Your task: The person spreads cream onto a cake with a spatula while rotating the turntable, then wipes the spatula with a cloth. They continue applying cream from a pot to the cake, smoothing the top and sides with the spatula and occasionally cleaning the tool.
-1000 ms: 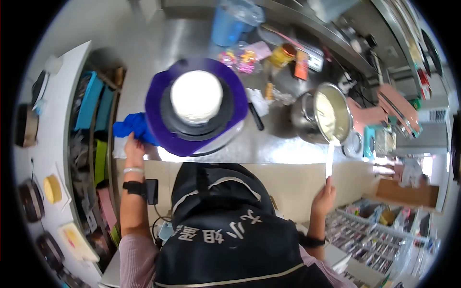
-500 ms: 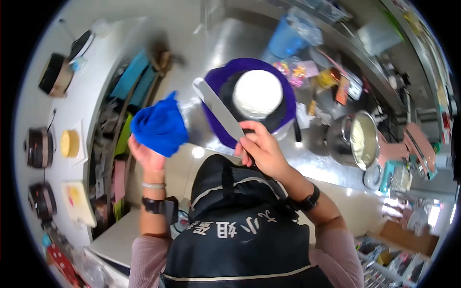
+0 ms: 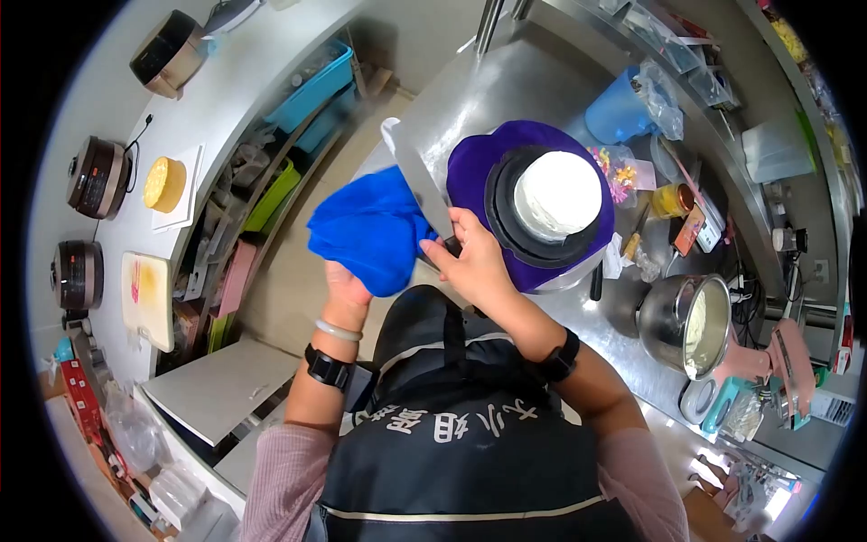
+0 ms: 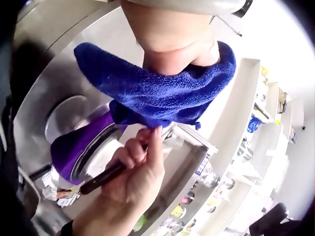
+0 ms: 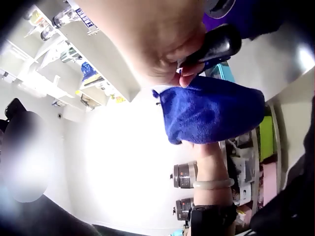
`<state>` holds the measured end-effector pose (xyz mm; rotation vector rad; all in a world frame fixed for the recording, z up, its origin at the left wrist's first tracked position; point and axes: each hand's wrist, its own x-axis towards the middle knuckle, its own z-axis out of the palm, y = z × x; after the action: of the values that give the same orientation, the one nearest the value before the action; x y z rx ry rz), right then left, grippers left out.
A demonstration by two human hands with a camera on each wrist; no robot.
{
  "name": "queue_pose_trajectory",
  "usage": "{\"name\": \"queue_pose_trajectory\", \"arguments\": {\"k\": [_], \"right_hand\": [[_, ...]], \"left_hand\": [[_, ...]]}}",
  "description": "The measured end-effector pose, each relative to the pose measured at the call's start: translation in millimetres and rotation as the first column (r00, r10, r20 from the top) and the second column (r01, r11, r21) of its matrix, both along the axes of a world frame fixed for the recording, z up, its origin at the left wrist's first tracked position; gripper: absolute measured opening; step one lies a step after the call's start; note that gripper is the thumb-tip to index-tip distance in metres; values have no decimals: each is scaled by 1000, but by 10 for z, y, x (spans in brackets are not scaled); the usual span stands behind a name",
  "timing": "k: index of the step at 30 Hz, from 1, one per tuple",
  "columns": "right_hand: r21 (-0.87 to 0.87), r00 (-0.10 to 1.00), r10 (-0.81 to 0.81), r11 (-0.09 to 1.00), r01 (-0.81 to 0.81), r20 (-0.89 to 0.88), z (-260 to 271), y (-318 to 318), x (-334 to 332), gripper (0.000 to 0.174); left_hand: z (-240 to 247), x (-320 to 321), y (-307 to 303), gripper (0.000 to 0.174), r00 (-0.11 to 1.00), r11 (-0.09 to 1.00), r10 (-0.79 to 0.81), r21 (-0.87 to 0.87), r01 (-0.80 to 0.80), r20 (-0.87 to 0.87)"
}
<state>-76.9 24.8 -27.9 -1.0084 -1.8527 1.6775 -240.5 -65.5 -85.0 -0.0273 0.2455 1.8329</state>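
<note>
My left hand (image 3: pixel 347 287) holds a blue cloth (image 3: pixel 368 221), which covers its fingers. My right hand (image 3: pixel 476 264) grips an icing spatula (image 3: pixel 419 176) by its black handle, seen in the left wrist view below the cloth. The long metal blade points up and away, right at the cloth's edge in the head view. To the right of both hands, a white frosted cake (image 3: pixel 558 194) sits on a dark round base (image 3: pixel 498 217), with a purple scalloped mat (image 3: pixel 471 154) beneath it on the steel counter (image 3: pixel 533 68).
At the counter's right stands a metal mixing bowl (image 3: pixel 664 316) with cream, beside a pink stand mixer (image 3: pixel 784 357). A blue jug (image 3: pixel 616 110), a jar (image 3: pixel 670 200) and a dark-handled tool (image 3: pixel 596 282) lie nearer the cake. Shelves with bins (image 3: pixel 312 95) stand left.
My right hand has brought the spatula from the mixing bowl across to the cloth. My left hand has lifted the cloth off the counter and moved inward. The head view has turned left.
</note>
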Motion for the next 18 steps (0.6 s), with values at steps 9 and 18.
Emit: {"name": "queue_pose_trajectory", "arguments": {"k": [9, 18], "right_hand": [[-119, 940, 303, 951, -287, 158, 66, -70, 154, 21], [221, 857, -515, 837, 501, 7, -498, -175, 2394, 25]], "left_hand": [[-253, 74, 7, 35, 822, 950, -48, -281, -138, -568], [-253, -359, 314, 38, 949, 972, -6, -223, -68, -316]]}}
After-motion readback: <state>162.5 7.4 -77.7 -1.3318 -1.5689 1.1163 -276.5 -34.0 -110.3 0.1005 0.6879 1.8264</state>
